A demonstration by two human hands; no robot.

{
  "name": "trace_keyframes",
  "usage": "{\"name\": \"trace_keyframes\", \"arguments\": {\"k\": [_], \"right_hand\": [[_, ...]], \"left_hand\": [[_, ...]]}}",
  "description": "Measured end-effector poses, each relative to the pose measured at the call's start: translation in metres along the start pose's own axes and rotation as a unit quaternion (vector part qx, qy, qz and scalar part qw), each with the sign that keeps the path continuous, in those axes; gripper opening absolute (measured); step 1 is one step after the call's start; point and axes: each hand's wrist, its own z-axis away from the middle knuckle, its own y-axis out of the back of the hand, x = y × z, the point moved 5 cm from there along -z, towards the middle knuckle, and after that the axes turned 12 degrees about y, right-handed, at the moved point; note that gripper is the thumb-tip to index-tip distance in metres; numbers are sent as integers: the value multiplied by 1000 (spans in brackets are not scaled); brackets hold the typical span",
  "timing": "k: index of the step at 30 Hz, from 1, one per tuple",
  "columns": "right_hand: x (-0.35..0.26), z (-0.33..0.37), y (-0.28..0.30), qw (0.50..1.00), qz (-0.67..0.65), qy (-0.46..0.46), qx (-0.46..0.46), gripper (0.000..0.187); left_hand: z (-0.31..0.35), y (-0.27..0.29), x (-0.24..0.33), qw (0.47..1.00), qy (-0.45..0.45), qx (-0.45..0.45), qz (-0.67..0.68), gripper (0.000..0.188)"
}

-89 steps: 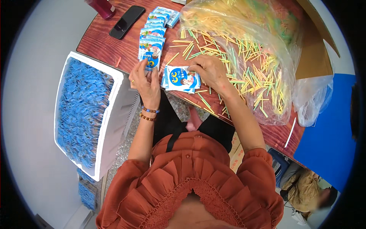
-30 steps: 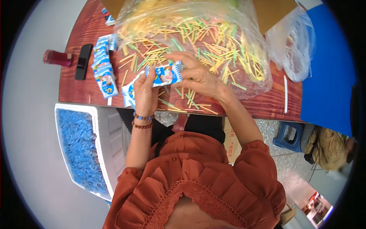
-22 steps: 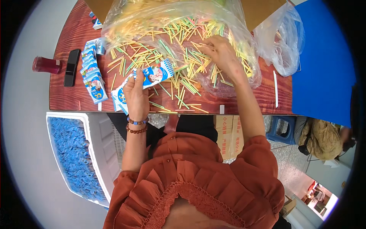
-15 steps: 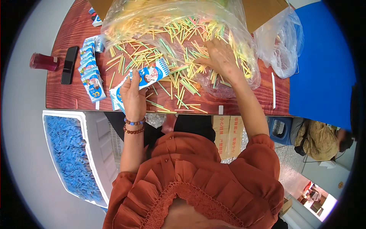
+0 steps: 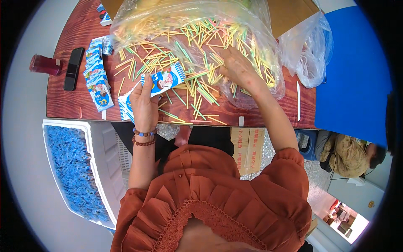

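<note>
My left hand [image 5: 144, 105] is closed on blue-and-white printed packets. One packet [image 5: 166, 80] sticks out to the right past my thumb, and part of another [image 5: 126, 108] shows at the left of my palm. Thin yellow, green and pink paper sticks [image 5: 200, 90] lie scattered across the table beyond. Among them, at the right side of the pile, my right hand [image 5: 241, 69] has its fingers drawn together on some sticks [image 5: 216, 63]; how many they grip is hidden. Clear plastic sheeting [image 5: 247, 100] spreads under and around the pile near that hand.
An overlapping row of packets [image 5: 97, 77] lies on the red wood-grain table [image 5: 63, 103], beside a black phone [image 5: 74, 69] and a red-filled jar [image 5: 45, 65]. A white foam box [image 5: 94, 168] of blue pieces stands lower left. A crumpled clear bag [image 5: 308, 63] lies at right.
My right hand has drawn its spread thumb and fingers together among the sticks, shifting slightly. My left hand keeps hold of the packets. The whole view has moved a little.
</note>
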Motion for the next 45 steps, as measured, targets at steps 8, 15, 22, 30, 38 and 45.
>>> {"name": "trace_keyframes", "arguments": {"k": [8,15,22,30,38,45], "right_hand": [[-3,3,-8,991,130,3,-32,32],[4,16,-8,992,108,30,62,34],[29,16,0,935,-313,-137,95,31],[15,27,13,982,-52,176,-49,21],[-6,25,18,961,23,228,-153,20],[-6,32,13,965,4,238,-106,17]], "left_hand": [[-1,-2,0,1000,-2,-31,-2,20],[-1,6,-2,999,-6,-45,-16,26],[0,5,-4,999,-2,-47,-17,25],[2,0,2,1000,0,-12,-9,19],[0,5,-1,1000,8,-21,-13,18],[6,1,2,1000,-2,-23,-19,19]]}}
